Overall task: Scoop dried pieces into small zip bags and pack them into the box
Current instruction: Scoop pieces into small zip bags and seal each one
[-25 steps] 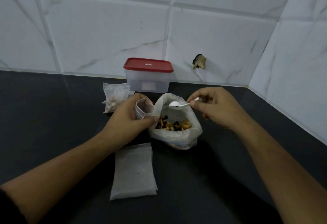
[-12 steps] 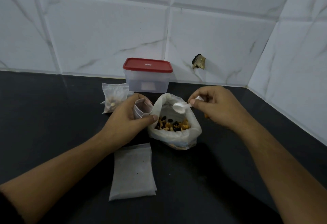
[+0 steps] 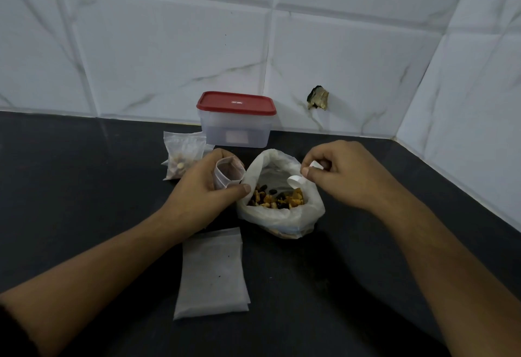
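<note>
White plastic spoon [image 3: 294,181], small and short, was pinched between the thumb and forefinger of the right hand [image 3: 346,176]. A second before, its bowl had lain level over the mouth of the big translucent white plastic bag [image 3: 282,220]. By this moment it had tipped downward and dropped inside, the bowl just above the mixed yellow and dark dried pieces [image 3: 277,200] heaped at the bottom. Whether it touched them could not be told. The left hand [image 3: 203,190] had hardly shifted. Its fingers and thumb were curled round a small clear zip bag [image 3: 228,173], holding the mouth rounded open just beside the big bag's left rim. What lay in that small bag could not be made out.

I judged this the dip for a scoop, with the pour into the small bag to come next. The short crossing between the two mouths was where pieces might spill on the black countertop [image 3: 84,187].

Behind the left hand lay one filled zip bag of pale pieces [image 3: 183,156]. The clear plastic box with the red lid [image 3: 236,128] stood against the white marbled wall tiles [image 3: 169,54] with its lid on, so by my reckoning packing was yet to come. A flat stack of empty zip bags [image 3: 212,272] waited by the left forearm.
</note>
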Available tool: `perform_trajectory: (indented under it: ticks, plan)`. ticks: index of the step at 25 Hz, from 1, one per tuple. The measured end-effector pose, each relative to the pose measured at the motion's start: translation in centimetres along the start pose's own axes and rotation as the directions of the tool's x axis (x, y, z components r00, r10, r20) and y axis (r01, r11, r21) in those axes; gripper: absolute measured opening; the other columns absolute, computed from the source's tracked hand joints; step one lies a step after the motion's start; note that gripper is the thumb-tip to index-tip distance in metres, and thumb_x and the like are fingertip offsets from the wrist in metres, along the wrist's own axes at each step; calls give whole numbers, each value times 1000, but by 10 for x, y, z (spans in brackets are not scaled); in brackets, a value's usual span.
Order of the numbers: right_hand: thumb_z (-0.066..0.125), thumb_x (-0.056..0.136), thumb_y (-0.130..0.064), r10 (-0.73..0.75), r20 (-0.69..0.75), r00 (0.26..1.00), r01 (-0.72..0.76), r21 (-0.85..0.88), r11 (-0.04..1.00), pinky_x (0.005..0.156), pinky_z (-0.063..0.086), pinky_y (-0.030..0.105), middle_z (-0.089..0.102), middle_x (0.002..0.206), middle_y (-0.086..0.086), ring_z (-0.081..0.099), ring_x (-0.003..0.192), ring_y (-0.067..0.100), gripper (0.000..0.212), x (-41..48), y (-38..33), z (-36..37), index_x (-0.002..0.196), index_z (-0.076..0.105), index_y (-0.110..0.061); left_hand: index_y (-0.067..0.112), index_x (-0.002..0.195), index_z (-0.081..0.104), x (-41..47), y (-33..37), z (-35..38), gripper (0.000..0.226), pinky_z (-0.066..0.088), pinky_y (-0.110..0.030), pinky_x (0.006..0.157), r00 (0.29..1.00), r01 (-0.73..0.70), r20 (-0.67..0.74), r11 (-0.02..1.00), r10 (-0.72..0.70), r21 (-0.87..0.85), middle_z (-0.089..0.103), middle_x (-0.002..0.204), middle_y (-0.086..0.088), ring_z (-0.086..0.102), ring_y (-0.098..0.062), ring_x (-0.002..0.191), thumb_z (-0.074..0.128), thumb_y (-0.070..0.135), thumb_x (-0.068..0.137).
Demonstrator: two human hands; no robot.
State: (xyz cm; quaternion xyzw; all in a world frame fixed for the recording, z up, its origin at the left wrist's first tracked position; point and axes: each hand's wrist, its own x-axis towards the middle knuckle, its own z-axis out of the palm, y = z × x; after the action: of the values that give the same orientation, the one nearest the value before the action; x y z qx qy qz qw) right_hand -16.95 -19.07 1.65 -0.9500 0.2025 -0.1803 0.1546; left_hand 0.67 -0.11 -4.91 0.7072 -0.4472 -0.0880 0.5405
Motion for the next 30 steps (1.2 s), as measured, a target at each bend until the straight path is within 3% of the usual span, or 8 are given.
perform_trajectory:
  ticks: [5, 8, 11, 14, 16, 21, 25, 30]
  plan:
    - [71, 97, -27, 55, -45, 997, -43, 237, 971, 59, 55, 36, 58, 56, -7, 52, 48, 3, 10, 3, 4, 0, 90, 78, -28, 26, 113, 64, 0, 1, -1, 32, 57, -41, 95, 1000, -2, 5, 1000, 2, 3, 69, 109, 9, 65, -5, 106, 81, 23, 85]
    - [70, 98, -28, 29, -42, 999, -20, 199, 980, 59, 56, 39, 62, 61, -3, 54, 50, 4, 10, 3, 5, -3, 91, 77, -29, 26, 112, 64, -1, 3, -1, 32, 57, -41, 95, 1000, -1, 11, 1000, 1, -2, 69, 109, 9, 65, -6, 106, 81, 24, 85]
    - [69, 98, -25, 1, 28, 1000, -5, 161, 987, 58, 48, 33, 62, 58, -19, 56, 52, -1, 10, 0, -1, -2, 92, 76, -28, 26, 112, 64, -1, 3, -1, 31, 58, -38, 94, 1000, -3, 10, 1000, 3, 0, 69, 109, 9, 65, -3, 105, 81, 24, 86]
    - [71, 97, -26, -20, -35, 999, 28, 244, 969, 66, 58, 47, 68, 69, -3, 60, 59, 14, 9, 1, 3, -4, 92, 79, -29, 27, 111, 64, -1, 4, -1, 32, 58, -39, 93, 1000, -1, 9, 1000, 1, -8, 69, 109, 9, 65, -3, 104, 81, 25, 85]
    - [71, 97, -26, -56, -47, 997, 67, 265, 962, 68, 59, 47, 69, 73, 1, 63, 65, 22, 10, 1, 4, -6, 92, 78, -30, 26, 111, 64, -1, 3, 0, 32, 58, -41, 93, 1000, -5, 4, 1000, 5, -4, 69, 109, 9, 65, -4, 105, 81, 24, 85]
    - [71, 98, -25, -45, 52, 998, 35, 179, 983, 63, 55, 37, 63, 59, -15, 54, 51, 2, 10, 1, 2, -2, 91, 77, -29, 27, 111, 63, 0, 2, 0, 31, 57, -38, 93, 1000, 7, -2, 1000, -7, 16, 69, 108, 10, 65, -1, 103, 80, 26, 86]
    - [72, 98, -24, -13, 48, 999, -7, 380, 925, 66, 62, 44, 69, 74, 10, 61, 61, 16, 8, 3, 2, 6, 96, 79, -26, 29, 111, 63, 0, 2, 0, 31, 58, -41, 94, 999, 35, 7, 999, -35, 4, 69, 110, 9, 66, -6, 106, 81, 26, 86]
    - [72, 97, -23, -83, 132, 988, 36, 329, 944, 70, 59, 40, 64, 64, -18, 57, 59, 2, 13, 1, 1, 9, 100, 80, -32, 28, 111, 62, -1, 4, 0, 36, 58, -34, 90, 999, 53, 10, 999, -53, 8, 68, 109, 9, 64, -2, 102, 80, 13, 83]
